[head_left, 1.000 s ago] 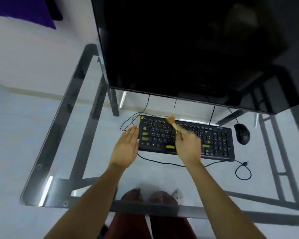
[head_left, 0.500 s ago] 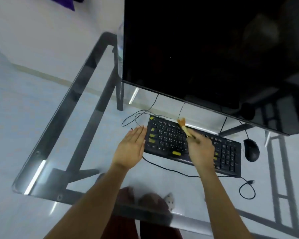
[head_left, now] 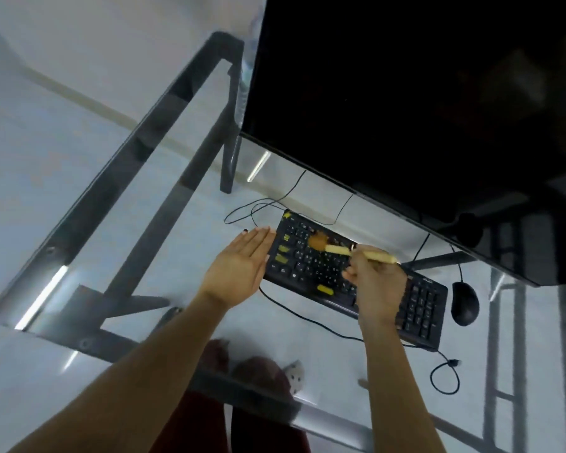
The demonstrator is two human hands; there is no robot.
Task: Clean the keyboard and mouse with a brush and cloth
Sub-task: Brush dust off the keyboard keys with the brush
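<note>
While the right hand [head_left: 378, 289] is closing its fingers [head_left: 356, 266] around a pale wooden brush [head_left: 347, 249], the tan bristle tuft is lying on the upper left keys of the black keyboard [head_left: 356, 279]. Flat and open, the left hand [head_left: 239, 266] is seemingly touching the keyboard's left edge. A rounded black mouse [head_left: 464, 302] is sitting on the glass worktop [head_left: 144, 223].

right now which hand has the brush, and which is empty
The right hand grips the brush, bristles on the keyboard upper left keys. The left hand is open and flat at the keyboard's left end.
</note>
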